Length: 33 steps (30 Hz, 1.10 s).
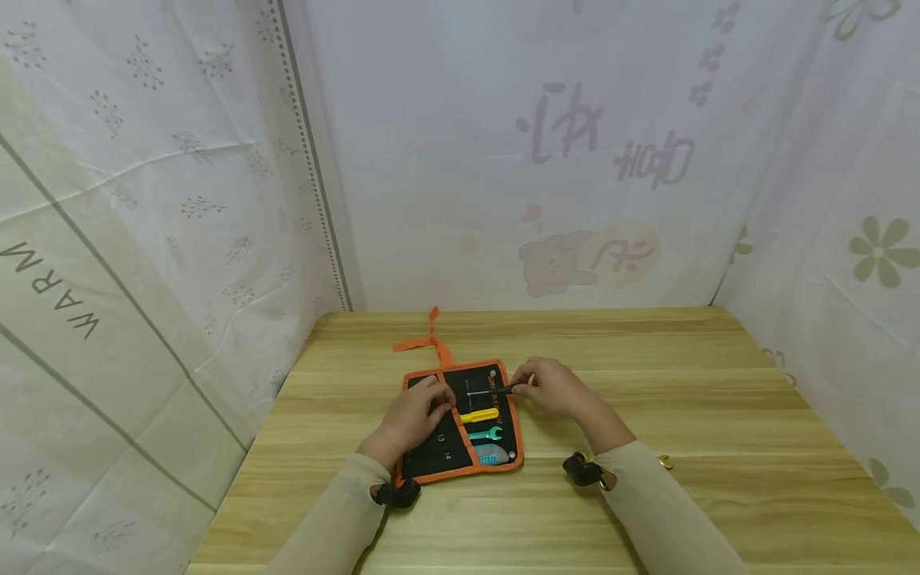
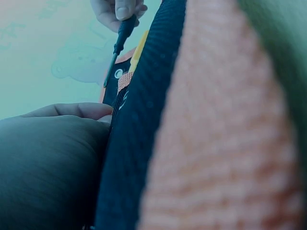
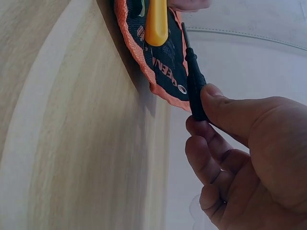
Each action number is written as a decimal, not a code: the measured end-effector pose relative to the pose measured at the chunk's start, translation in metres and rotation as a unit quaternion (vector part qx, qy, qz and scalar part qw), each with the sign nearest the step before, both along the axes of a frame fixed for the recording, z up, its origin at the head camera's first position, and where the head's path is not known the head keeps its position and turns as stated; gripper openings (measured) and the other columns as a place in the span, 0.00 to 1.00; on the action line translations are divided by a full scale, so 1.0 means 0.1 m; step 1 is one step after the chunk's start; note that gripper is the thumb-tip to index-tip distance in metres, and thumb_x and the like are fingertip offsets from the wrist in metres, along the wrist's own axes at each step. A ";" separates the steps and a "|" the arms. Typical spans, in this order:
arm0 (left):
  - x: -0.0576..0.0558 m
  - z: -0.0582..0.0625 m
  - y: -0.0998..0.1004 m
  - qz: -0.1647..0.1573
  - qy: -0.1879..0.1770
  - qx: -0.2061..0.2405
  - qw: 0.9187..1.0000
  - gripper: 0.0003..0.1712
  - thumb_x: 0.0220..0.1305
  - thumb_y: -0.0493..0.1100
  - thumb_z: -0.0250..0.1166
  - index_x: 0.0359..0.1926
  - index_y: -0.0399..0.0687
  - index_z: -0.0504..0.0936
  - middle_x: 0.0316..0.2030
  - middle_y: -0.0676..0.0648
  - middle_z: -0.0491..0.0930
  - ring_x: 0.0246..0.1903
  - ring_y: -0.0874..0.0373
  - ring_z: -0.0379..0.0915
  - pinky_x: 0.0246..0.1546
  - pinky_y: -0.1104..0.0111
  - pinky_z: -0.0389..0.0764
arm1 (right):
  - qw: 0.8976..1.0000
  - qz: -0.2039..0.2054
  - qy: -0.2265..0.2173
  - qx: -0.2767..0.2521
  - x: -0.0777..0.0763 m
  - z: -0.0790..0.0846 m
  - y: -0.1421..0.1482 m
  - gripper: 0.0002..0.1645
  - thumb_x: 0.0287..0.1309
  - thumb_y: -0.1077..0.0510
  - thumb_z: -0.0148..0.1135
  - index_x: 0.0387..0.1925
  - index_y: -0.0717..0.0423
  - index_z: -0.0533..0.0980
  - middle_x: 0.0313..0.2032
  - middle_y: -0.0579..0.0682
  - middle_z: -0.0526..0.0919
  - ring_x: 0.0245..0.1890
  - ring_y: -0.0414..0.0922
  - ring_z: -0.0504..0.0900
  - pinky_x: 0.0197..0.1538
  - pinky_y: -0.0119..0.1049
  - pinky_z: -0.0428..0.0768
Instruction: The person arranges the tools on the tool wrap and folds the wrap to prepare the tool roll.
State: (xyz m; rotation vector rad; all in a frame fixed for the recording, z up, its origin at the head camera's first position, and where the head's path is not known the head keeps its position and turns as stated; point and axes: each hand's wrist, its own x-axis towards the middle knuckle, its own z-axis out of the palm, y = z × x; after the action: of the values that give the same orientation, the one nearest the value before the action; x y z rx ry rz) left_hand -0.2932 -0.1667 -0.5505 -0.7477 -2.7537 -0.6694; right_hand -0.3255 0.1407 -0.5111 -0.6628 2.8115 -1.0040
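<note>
A black tool pouch [image 1: 430, 465] with orange trim lies unfolded on the table. My right hand [image 1: 552, 388] pinches a small screwdriver [image 3: 195, 86] by its black handle, between thumb and fingertips. Its shaft points left over the pouch, toward the pocket edge. My left hand [image 1: 417, 414] rests on the pouch, thumb and forefinger pinching the orange-trimmed pocket edge. Below the screwdriver, a yellow handle [image 1: 480, 415], a green open-end wrench [image 1: 487, 434] and a light-blue utility knife [image 1: 492, 455] stick out of pockets. Their left ends are hidden inside.
Orange tie straps [image 1: 424, 343] trail from the pouch's far edge across the wooden table [image 1: 647, 351]. A small yellow object [image 1: 665, 461] shows beside the right sleeve. Patterned curtains [image 1: 460, 160] hang behind the table and along both sides.
</note>
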 end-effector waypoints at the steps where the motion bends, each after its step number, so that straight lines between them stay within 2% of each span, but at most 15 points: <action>1: 0.00 0.00 0.00 0.000 0.000 0.001 1.000 0.07 0.72 0.44 0.71 0.42 0.64 0.83 0.36 0.62 0.72 0.32 0.66 0.72 0.34 0.68 0.78 | 1.000 0.000 0.000 -0.001 0.00 0.00 -0.01 0.03 0.70 0.55 0.70 0.39 0.41 0.88 0.36 0.38 0.81 0.32 0.42 0.77 0.36 0.41 0.77; 13: 0.00 -0.01 0.00 -0.001 0.004 -0.001 1.000 0.07 0.72 0.43 0.71 0.42 0.64 0.84 0.37 0.62 0.73 0.32 0.66 0.72 0.33 0.68 0.78 | 1.000 0.013 0.009 0.008 -0.04 -0.05 -0.13 0.03 0.69 0.56 0.71 0.39 0.43 0.88 0.36 0.38 0.81 0.33 0.41 0.77 0.38 0.40 0.78; 21: 0.02 0.01 0.00 -0.003 0.006 0.004 1.000 0.06 0.72 0.44 0.71 0.42 0.64 0.84 0.36 0.62 0.73 0.30 0.66 0.71 0.32 0.68 0.78 | 1.000 0.019 -0.004 0.011 -0.04 -0.07 -0.19 0.04 0.71 0.55 0.69 0.40 0.40 0.87 0.37 0.38 0.80 0.31 0.41 0.77 0.36 0.40 0.79; 33: 0.01 0.03 0.00 -0.008 0.010 0.006 1.000 0.07 0.72 0.42 0.71 0.42 0.64 0.83 0.36 0.61 0.72 0.30 0.66 0.70 0.32 0.69 0.77 | 0.999 0.009 0.001 0.031 -0.04 -0.03 -0.27 0.04 0.69 0.55 0.71 0.40 0.40 0.88 0.38 0.37 0.81 0.35 0.39 0.78 0.42 0.41 0.79</action>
State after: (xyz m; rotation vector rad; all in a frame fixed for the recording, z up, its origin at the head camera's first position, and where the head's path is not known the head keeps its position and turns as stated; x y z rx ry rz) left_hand -0.2925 -0.1665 -0.5478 -0.7711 -2.7269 -0.6765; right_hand -0.3295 0.1135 -0.5144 -0.6797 2.8208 -0.9087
